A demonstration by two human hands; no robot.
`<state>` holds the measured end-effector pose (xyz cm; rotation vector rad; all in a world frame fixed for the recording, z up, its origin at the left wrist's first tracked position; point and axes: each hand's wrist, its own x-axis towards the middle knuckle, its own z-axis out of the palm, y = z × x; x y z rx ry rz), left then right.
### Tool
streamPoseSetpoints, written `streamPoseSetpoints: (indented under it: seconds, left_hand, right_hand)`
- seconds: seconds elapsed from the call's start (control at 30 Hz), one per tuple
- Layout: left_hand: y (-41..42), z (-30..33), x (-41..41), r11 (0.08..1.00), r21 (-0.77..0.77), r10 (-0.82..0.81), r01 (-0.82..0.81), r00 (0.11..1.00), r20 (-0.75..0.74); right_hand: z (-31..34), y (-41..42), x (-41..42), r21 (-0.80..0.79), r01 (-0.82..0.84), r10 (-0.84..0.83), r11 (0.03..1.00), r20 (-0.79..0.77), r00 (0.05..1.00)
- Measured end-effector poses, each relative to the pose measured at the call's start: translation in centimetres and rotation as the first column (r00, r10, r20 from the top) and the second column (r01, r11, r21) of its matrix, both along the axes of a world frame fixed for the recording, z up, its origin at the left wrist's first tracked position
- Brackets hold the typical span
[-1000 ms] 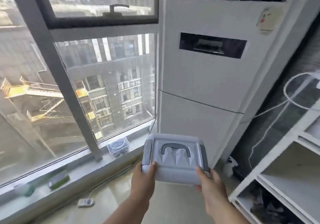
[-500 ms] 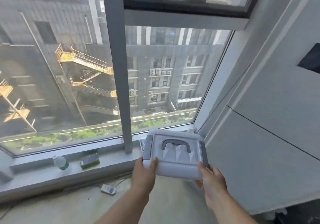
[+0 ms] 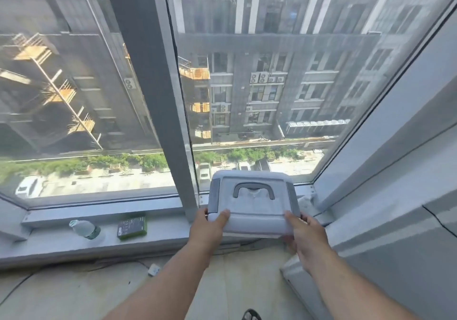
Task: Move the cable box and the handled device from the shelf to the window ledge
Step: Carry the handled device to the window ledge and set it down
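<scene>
Both hands are clamped on the near corners of the pale grey square plastic device with the dark arched handle, left hand and right hand each with thumb on top and fingers underneath, probably to keep it flat while it goes down. It sits over the right end of the grey window ledge, by the corner; whether it touches, I can't tell. Further left on the ledge lie a clear plastic bottle on its side and a small green-and-black box, with bare concrete-looking floor below.
</scene>
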<state>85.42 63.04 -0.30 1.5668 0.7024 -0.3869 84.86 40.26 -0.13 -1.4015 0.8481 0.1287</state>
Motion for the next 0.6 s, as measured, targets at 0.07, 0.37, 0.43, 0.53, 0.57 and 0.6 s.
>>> streamPoseSetpoints:
  seconds: [0.07, 0.37, 0.43, 0.53, 0.57, 0.6]
  left_hand:
    - [-0.6, -3.8, 3.5, 1.000, 0.006, 0.026, -0.026, 0.999, -0.023]
    - [0.4, -19.0, 12.2, 0.997, 0.063, 0.050, -0.041, 0.989, -0.139]
    - [0.5, -22.3, 13.4, 0.996, 0.074, 0.050, -0.040, 0.988, -0.143]
    - [0.7, -26.5, 15.0, 0.996, 0.068, 0.063, -0.054, 0.987, -0.146]
    - [0.7, -27.4, 15.3, 0.996, 0.068, 0.065, -0.056, 0.987, -0.146]
    - [0.7, -28.7, 15.7, 0.996, 0.069, 0.064, -0.053, 0.986, -0.156]
  right_hand:
    - [-4.0, -0.6, 4.1, -0.008, -0.019, 0.019, 1.000, -0.037, 0.999]
    - [-20.4, -0.6, 14.1, 0.013, -0.102, 0.102, 0.995, -0.169, 0.980]
    - [-23.6, -0.3, 15.6, 0.013, -0.105, 0.105, 0.994, -0.189, 0.976]
    - [-27.4, 0.0, 17.4, 0.019, -0.124, 0.125, 0.992, -0.204, 0.971]
    - [-28.4, 0.0, 17.8, 0.022, -0.120, 0.122, 0.993, -0.202, 0.972]
    - [-29.6, 0.0, 18.1, 0.016, -0.118, 0.119, 0.993, -0.209, 0.971]
